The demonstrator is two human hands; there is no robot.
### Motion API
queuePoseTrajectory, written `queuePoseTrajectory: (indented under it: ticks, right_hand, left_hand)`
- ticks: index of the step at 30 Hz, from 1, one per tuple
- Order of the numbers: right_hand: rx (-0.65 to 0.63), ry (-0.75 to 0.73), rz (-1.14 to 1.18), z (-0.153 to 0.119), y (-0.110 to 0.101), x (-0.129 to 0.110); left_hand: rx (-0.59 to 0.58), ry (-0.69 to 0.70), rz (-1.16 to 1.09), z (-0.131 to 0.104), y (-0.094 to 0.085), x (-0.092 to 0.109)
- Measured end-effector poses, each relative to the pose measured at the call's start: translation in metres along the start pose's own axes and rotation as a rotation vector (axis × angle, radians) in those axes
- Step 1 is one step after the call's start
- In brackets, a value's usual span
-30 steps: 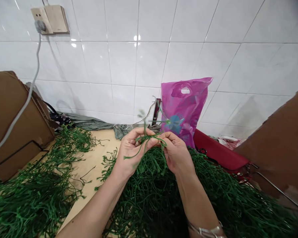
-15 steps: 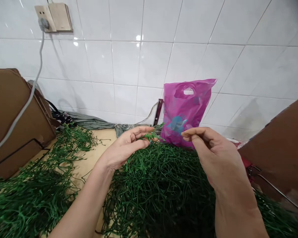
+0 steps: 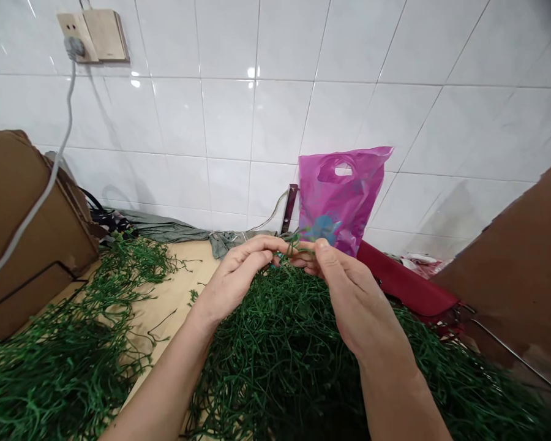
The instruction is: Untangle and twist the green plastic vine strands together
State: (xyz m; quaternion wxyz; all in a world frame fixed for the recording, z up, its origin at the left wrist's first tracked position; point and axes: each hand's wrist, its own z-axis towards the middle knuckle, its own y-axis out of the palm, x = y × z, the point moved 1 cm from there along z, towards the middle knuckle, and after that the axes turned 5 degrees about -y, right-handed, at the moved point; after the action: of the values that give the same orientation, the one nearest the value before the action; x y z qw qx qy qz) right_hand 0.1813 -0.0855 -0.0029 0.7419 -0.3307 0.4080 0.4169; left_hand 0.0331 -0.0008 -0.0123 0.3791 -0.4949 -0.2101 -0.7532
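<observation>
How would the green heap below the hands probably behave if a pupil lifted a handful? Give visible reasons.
The green heap would probably come up as a tangle, since its thin stems cross over one another. Single stems look bendy rather than rigid, as many curve. A handful is likely light for its bulk, given the slender strands.

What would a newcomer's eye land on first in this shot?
Probably the magenta plastic bag, upright in front of the white tiled wall, right of centre. Next, the big heap of thin green stems beneath the left hand and right hand, whose fingers come together at a small green sprig. At far left, a grey cord runs down past a cardboard box.
</observation>
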Motion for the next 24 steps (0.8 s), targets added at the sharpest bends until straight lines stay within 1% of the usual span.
queuePoseTrajectory:
  ticks: [3, 6, 8, 12, 14, 16, 19, 24]
  right_hand:
    - [0.015, 0.046, 0.164, 0.002, 0.001, 0.004]
    - [-0.002, 0.018, 0.178, 0.003, -0.001, 0.006]
    - [-0.017, 0.004, 0.154, 0.003, -0.002, 0.007]
    - [-0.02, 0.011, 0.163, 0.005, -0.001, 0.012]
    - [0.004, 0.004, 0.173, 0.006, 0.0, 0.014]
    - [0.035, -0.003, 0.186, 0.008, 0.001, 0.015]
    - [0.039, 0.015, 0.194, 0.009, 0.001, 0.015]
    - [-0.055, 0.085, 0.147, 0.008, 0.001, 0.014]
  left_hand:
    - [-0.036, 0.082, 0.168, 0.0, 0.0, 0.003]
    - [-0.024, 0.119, 0.28, 0.0, 0.001, 0.001]
    - [0.02, 0.093, 0.267, 0.001, 0.002, -0.003]
    - [0.07, -0.013, 0.158, 0.002, 0.004, -0.01]
    - [0.066, -0.045, 0.205, 0.002, 0.004, -0.011]
    - [0.032, -0.067, 0.26, 0.002, 0.004, -0.011]
    - [0.018, -0.061, 0.272, 0.002, 0.004, -0.009]
    - [0.093, 0.019, 0.381, 0.002, 0.004, -0.006]
